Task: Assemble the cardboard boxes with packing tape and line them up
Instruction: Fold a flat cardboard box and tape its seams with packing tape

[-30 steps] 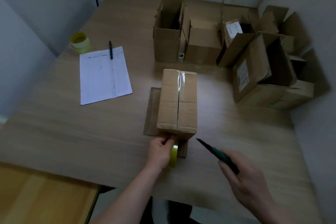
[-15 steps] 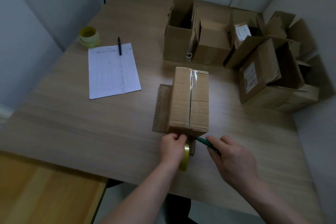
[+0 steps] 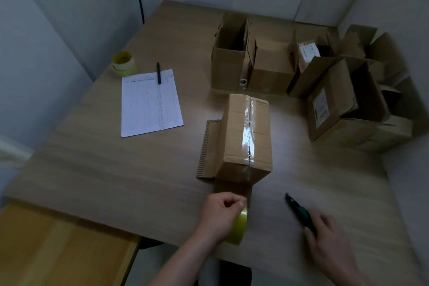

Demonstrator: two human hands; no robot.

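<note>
Grey walls, wooden table (image 3: 92,169) | one taped brown cardboard box (image 3: 247,137) | left hand (image 3: 218,216) grips yellow tape roll (image 3: 239,227) | right hand (image 3: 329,246) curls round dark green-handled cutter (image 3: 299,211)

Matt brown cardboard box (image 3: 246,137) (seam under glossy clear tape (image 3: 248,127)) on a matt wood-grain table (image 3: 116,169).

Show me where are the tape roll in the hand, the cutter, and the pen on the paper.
tape roll (image 3: 239,230), head view, on its yellow outer side below the left hand's fingers.
cutter (image 3: 299,212), head view, on the dark body just ahead of the right hand.
pen (image 3: 158,73), head view, on the middle of its black barrel.
</note>
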